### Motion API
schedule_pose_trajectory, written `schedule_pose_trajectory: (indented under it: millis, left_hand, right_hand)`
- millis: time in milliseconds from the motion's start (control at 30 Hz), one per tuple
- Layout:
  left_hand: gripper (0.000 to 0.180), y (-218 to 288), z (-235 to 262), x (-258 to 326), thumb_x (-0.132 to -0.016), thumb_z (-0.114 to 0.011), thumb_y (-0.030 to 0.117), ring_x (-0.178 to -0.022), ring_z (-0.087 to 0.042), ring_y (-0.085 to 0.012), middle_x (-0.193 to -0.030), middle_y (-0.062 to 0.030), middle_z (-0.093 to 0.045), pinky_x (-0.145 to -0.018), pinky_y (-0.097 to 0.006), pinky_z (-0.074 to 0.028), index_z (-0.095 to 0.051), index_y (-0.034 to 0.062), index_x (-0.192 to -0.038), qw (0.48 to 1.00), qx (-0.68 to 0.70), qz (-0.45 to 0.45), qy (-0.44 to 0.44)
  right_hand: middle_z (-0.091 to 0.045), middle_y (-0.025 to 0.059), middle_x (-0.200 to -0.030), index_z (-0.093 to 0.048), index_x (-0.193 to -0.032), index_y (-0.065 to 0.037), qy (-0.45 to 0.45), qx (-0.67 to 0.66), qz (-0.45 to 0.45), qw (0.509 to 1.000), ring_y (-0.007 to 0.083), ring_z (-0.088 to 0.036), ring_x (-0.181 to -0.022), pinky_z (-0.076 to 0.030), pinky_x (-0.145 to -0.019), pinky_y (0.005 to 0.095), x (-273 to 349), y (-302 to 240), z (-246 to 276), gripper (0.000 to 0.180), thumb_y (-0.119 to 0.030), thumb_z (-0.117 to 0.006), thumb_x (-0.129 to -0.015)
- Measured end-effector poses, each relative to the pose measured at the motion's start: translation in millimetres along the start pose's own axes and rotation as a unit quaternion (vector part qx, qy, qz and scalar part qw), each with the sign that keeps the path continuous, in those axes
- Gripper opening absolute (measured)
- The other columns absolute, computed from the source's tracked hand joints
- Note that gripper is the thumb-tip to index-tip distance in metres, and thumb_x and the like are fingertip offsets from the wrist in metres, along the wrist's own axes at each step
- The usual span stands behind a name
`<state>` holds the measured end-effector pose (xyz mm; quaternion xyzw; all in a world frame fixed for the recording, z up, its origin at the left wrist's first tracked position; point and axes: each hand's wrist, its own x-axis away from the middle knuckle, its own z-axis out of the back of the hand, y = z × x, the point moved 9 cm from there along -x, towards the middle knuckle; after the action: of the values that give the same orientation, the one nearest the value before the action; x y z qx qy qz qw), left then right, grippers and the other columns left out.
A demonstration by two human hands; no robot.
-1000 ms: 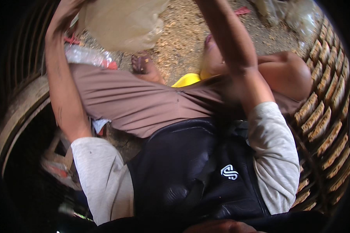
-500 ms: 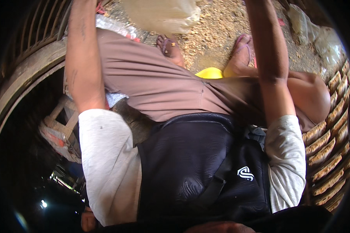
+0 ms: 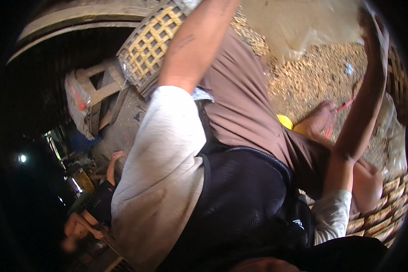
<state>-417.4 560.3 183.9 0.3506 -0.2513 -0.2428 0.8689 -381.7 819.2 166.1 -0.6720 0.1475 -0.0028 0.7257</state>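
My left forearm [image 3: 192, 45] runs up past the top edge, and its hand is out of the picture. At the top right my right hand [image 3: 372, 34] is raised near the dark rim, smeared by motion; its fingers do not show clearly. Between the arms lies a large cloudy plastic bag or sheet [image 3: 303, 27], cut off by the top edge. The right hand is just right of it; whether they touch I cannot tell. Tan crumbly bits [image 3: 313, 77] are strewn over the floor below the plastic. A yellow object [image 3: 285, 121] shows partly beside my bare-looking foot [image 3: 317, 120].
A woven lattice panel or crate [image 3: 154, 41] stands beside my left arm, near a worn wooden frame [image 3: 102, 90]. At the lower right is a slatted woven basket [image 3: 381, 204], with clear plastic [image 3: 394, 140] above it. Another person [image 3: 97, 206] is at the lower left.
The view has swung left, bringing in the lattice panel and the other person. My right arm now reaches further toward the right rim, and its hand has come into the picture.
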Motion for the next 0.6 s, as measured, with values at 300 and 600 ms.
schedule_pose_trajectory:
  millis: [300, 600]
  left_hand:
    - [0.042, 3, 11, 12, -0.086, -0.074, 0.031, -0.111, -0.059, -0.0204, -0.120, -0.0105, -0.065, -0.097, -0.033, -0.047, -0.068, 0.0024, -0.116, 0.998, -0.047, -0.048, 0.015]
    - [0.041, 47, 12, 13, -0.086, -0.075, 0.029, -0.109, -0.061, -0.0157, -0.120, -0.0081, -0.066, -0.091, -0.029, -0.050, -0.069, 0.0010, -0.115, 0.932, -0.331, -0.083, 0.123]
  right_hand:
    - [-0.062, 0.0037, -0.078, -0.063, -0.087, -0.002, 0.135, -0.127, -0.019, 0.982, 0.0116, -0.058, -0.069, -0.047, -0.062, 0.0253, -29, 30, 67, 0.006, -0.006, -0.059, -0.091]
    - [-0.058, 0.0005, -0.068, -0.061, -0.087, -0.004, 0.057, -0.207, -0.031, 0.976, 0.0086, -0.050, -0.055, -0.042, -0.052, 0.0247, -26, 51, 39, 0.021, -0.018, -0.054, -0.101]
